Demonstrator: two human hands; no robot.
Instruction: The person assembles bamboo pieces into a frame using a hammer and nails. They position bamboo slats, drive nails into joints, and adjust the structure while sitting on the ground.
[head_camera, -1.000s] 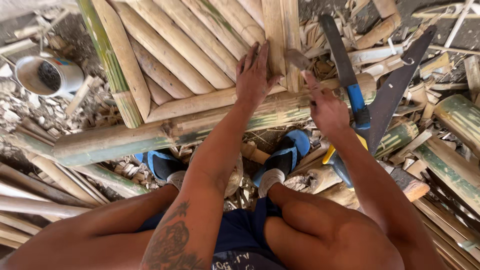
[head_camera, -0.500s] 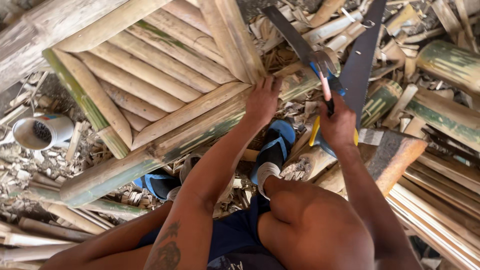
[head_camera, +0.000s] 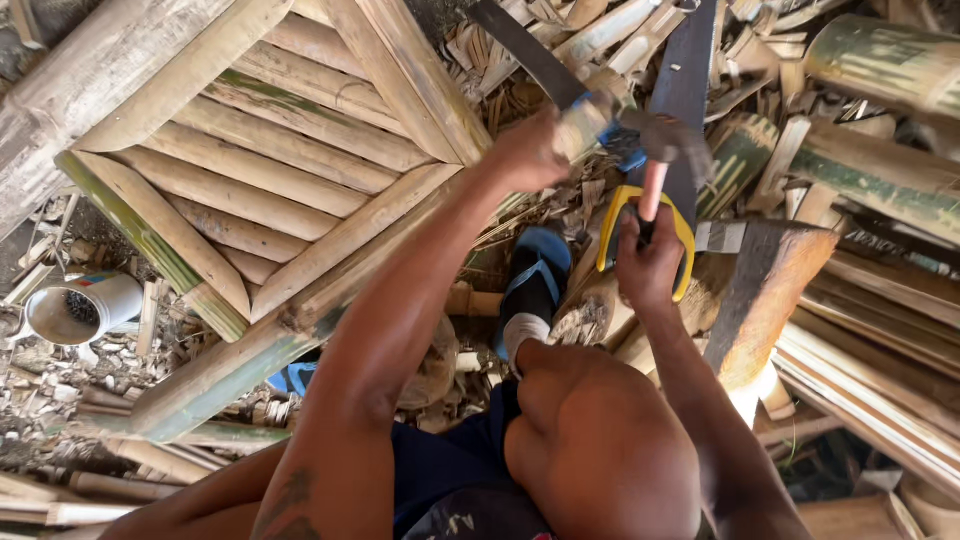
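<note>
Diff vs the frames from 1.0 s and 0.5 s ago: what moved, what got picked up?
The right hand left the bamboo panel's edge, reached to the tool pile and took a grip on a hammer, now raised over the yellow-handled saw. The left hand slid right along the panel's frame to its corner. The view swung, so the panel looks turned. Unchanged: the white bucket at left and the blue sandals.

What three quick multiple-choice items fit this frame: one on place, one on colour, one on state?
1. Where is the white bucket?
A) lower left of the bamboo panel
B) on the knee
C) right of the saw

2. What colour is the handsaw handle?
A) red
B) yellow
C) green

3. What does the right hand hold?
A) nothing
B) a hammer
C) a bottle

A: bucket lies among scraps by the panel's lower-left corner.
B: yellow loop shows beside the hand.
B: fingers wrap the hammer's handle.
</note>
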